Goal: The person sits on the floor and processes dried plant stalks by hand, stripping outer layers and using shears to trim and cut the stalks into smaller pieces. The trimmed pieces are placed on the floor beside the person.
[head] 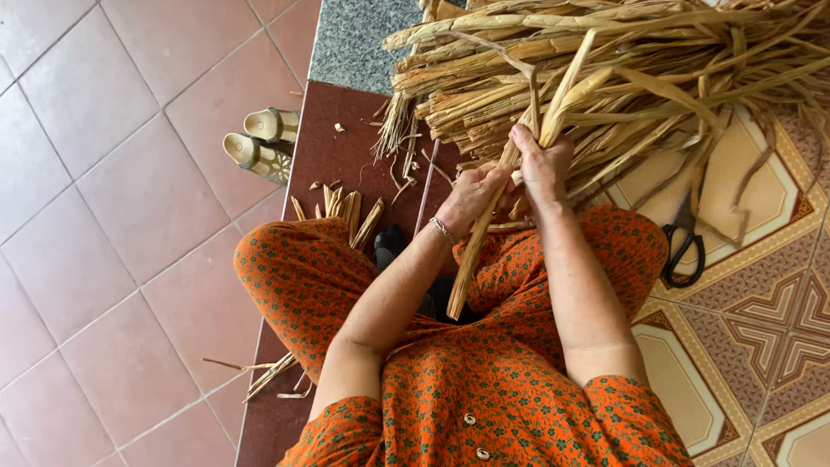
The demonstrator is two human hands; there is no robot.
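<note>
Orange flowered dress (484,389) over crossed legs, left hand (471,197) and right hand (540,164) both wrapped tight around 1 dried leaf stalk (471,259), big pile of dried stalks (622,78) just ahead, black scissors (685,246) on the patterned floor, 2 sandals (264,143) apart on pink tiles.

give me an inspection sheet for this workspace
surface: tiled floor, patterned tiles on the right
job's things: dried stalk gripped in both hands, big stalk pile ahead
clutter: black scissors on the patterned tiles, stalk scraps by the knee, more scraps lower left
grips: left hand and right hand both closed on the stalk
cables: nothing seen
surroundings: pair of sandals at the left, grey stone slab above
</note>
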